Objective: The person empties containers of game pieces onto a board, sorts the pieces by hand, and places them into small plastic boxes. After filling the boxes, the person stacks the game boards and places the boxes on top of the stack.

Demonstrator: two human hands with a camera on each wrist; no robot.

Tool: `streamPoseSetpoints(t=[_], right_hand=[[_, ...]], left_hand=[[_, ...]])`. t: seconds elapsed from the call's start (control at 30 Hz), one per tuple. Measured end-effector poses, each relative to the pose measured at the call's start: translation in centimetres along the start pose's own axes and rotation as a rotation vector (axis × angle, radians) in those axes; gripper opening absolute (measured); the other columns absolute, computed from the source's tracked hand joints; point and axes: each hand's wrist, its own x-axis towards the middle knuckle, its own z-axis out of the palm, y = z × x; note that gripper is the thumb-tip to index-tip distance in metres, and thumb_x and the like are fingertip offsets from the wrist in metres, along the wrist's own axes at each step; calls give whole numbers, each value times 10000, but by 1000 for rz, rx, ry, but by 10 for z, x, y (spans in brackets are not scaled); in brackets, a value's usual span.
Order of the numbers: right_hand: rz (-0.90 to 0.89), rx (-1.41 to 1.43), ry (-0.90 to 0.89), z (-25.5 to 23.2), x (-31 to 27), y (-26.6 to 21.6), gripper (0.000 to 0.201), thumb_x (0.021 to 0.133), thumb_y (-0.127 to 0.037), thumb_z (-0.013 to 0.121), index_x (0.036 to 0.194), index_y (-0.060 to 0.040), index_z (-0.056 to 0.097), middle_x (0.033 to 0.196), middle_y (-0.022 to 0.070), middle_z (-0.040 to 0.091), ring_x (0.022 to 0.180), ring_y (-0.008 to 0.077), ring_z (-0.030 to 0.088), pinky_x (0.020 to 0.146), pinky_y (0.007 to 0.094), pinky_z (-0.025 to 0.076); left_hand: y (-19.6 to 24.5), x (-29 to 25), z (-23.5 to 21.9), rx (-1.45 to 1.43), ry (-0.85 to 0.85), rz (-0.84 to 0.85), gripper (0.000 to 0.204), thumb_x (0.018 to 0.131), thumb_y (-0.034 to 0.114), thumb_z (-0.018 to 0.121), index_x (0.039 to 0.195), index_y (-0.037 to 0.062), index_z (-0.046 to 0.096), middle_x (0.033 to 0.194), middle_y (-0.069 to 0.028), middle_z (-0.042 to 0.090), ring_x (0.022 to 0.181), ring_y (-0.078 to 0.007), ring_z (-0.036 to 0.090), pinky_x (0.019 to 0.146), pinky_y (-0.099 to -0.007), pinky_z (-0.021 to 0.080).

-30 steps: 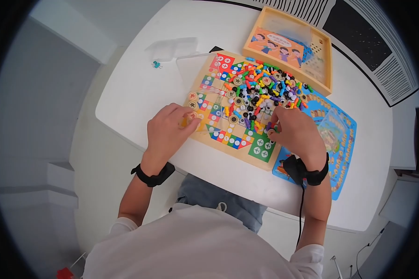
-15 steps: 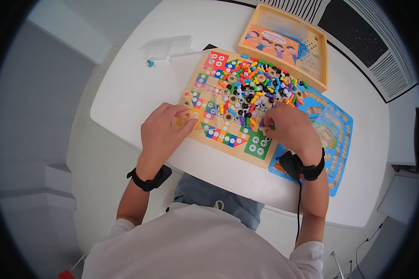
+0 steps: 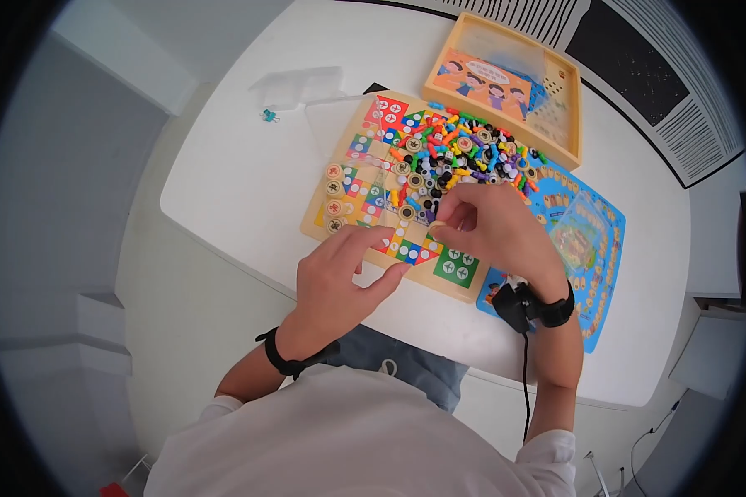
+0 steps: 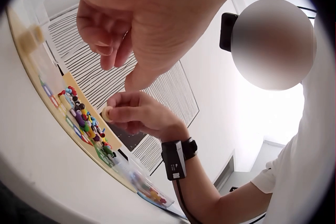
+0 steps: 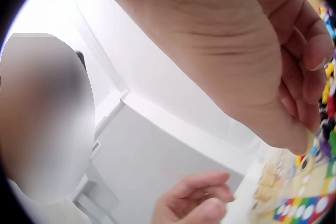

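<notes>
The right hand (image 3: 501,232) pinches a round wooden disc (image 3: 436,229) between thumb and fingertips, above the lower part of the game board (image 3: 464,286); the same disc (image 4: 106,113) shows at its fingertips in the left wrist view. To its left is the left hand (image 3: 336,277), thumb and fingers apart with nothing between them, over the board's near edge. Several printed discs (image 3: 333,209) stand in a column along the board's left side. A heap of coloured pegs, beads, dice and discs (image 3: 452,153) covers the upper right of the board.
A wooden tray (image 3: 578,124) with an orange booklet (image 3: 481,83) stands behind the heap. Right of the board lies a blue game sheet (image 3: 609,248) under a clear plastic box. Another clear container (image 3: 307,87) and a teal clip (image 3: 269,116) are at the back left.
The left hand has left the disc column and moved right and nearer the body. The right hand has come left with a disc in its fingertips. A fourth disc shows in the column.
</notes>
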Motion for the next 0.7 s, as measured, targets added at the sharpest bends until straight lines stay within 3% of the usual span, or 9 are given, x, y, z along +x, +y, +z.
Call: streamPoseSetpoints(t=[0.07,0.17,0.3,0.43,0.53,0.6,0.7], right_hand=[[64,260,-82,6,0,-9,219,863,-181,863,941,-2,763,819,82,764,767,160,743,704,294,573],[92,511,-163,23,3,-9,215,878,-182,874,953,-4,780,834,46,771,759,97,718,683,258,556],[140,625,-237,32,6,-12,218,893,-175,864,995,2,787,856,36,778,757,79,711,654,239,540],[227,684,-329,34,8,-13,250,908,-176,853,1070,3,787,873,30,782,761,70,701,635,235,521],[225,670,-304,31,7,-18,254,927,-174,839,1097,4,780,897,27,782,779,60,694,649,233,521],[201,643,-252,30,7,-15,251,938,-174,831,1108,3,776,912,26,781,789,55,689,664,232,526],[98,612,-169,32,11,0,252,952,-179,821,1118,3,767,928,24,776,803,52,685,690,226,532]], left_hand=[[0,-1,-1,-10,-10,-5,358,783,145,930,1099,109,767,925,0,713,567,-80,473,485,-236,406],[-5,-3,-2,-14,-2,43,362,781,149,935,1101,112,769,948,-7,732,569,-90,498,488,-242,422],[-16,-7,0,46,66,173,337,775,133,934,1072,108,776,962,-19,755,574,-104,531,492,-246,436],[-17,-7,-6,38,76,156,299,772,122,929,1026,100,773,943,-17,756,578,-112,532,504,-240,441],[-27,-9,-17,15,17,72,296,777,107,917,1026,94,759,928,-9,723,591,-91,517,517,-234,435],[-39,-7,-28,41,36,-222,295,789,97,905,1035,81,744,904,0,667,607,-59,492,526,-225,415],[-65,-8,-33,5,45,-311,311,814,115,896,1071,59,730,879,18,598,638,-40,462,559,-221,404]])
